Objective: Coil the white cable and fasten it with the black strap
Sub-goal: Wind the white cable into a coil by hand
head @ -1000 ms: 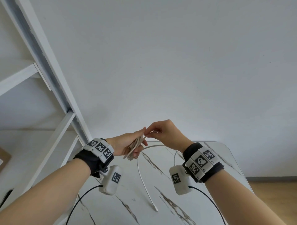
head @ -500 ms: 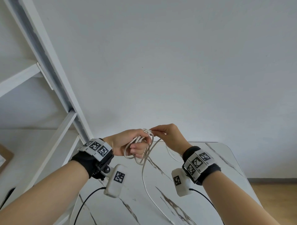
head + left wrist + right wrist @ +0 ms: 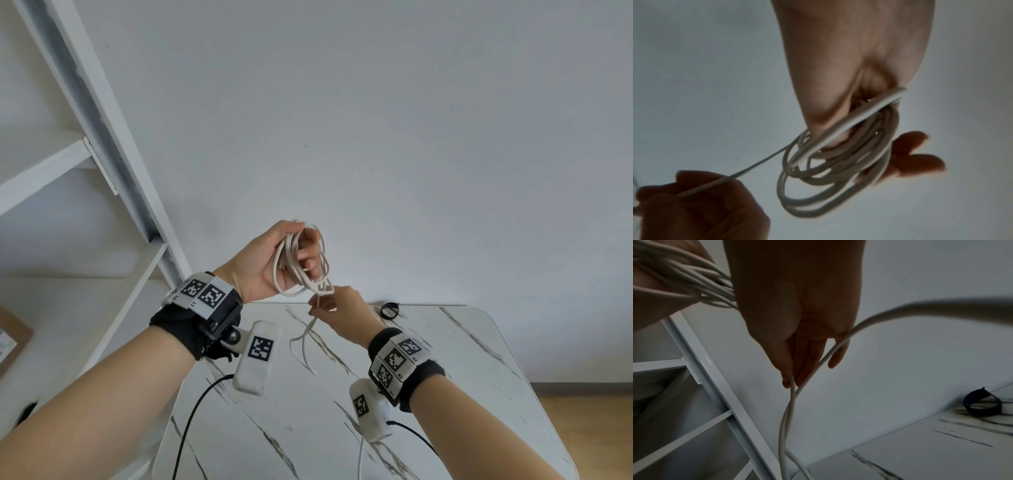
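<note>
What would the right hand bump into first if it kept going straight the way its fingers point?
Probably only the white cable that the right hand already pinches; beyond that, likely the marble table below, though depth is unclear.

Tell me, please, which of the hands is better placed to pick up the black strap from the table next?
Probably the right hand. It only pinches the loose end of the white cable and is nearer the black strap on the table. The left hand grips the coil, which would likely loosen if released.
</note>
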Available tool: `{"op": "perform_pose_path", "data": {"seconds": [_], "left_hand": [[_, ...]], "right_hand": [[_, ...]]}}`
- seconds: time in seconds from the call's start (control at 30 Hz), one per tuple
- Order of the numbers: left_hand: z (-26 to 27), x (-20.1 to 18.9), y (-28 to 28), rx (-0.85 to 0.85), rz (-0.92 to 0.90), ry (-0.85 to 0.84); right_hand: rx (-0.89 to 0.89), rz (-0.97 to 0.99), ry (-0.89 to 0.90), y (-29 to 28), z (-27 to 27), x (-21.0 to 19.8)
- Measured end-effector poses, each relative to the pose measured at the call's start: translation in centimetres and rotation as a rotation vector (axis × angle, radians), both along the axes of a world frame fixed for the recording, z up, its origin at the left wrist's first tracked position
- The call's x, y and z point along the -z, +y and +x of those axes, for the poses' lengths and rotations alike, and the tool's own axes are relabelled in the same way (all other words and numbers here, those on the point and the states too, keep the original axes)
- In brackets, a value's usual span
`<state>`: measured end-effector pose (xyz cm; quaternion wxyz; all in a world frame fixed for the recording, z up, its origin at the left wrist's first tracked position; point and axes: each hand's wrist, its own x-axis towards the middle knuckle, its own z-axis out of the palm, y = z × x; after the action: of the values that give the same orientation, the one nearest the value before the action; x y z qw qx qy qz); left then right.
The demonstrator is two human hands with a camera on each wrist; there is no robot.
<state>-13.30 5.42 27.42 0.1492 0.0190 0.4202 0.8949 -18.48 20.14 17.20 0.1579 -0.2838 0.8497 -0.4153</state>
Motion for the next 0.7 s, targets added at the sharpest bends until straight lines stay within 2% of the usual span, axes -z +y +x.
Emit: {"op": "perform_pose_path", "data": {"seconds": [0.13,0.33,0.47,0.6,0.7], "left_hand": [[-0.8,0.2,-0.7,-0.185,0.076,-0.037],[-1.6,1.1,-1.2,-0.395,0.081,-0.085],[-1.9,2.3,-1.6,-0.505,-0.024,-0.094],[-1.8,3.6,-1.9,-0.561,-0.154,-0.086],[-1.8,4.7,-1.8,-0.566,-0.365,-0.046]], "right_hand": [[-0.01,0.034,0.001,-0.2,0.3,0.3],[-0.081,0.189,0.072,-0.5,1.2,-0.1],[-0.09,0.283,0.177,-0.6,1.4,-0.6],[-0.121,0.324,0.18,-0.5,1.6,-1.6],[-0.146,0.308,0.183,-0.6,1.7,-2.1]]}}
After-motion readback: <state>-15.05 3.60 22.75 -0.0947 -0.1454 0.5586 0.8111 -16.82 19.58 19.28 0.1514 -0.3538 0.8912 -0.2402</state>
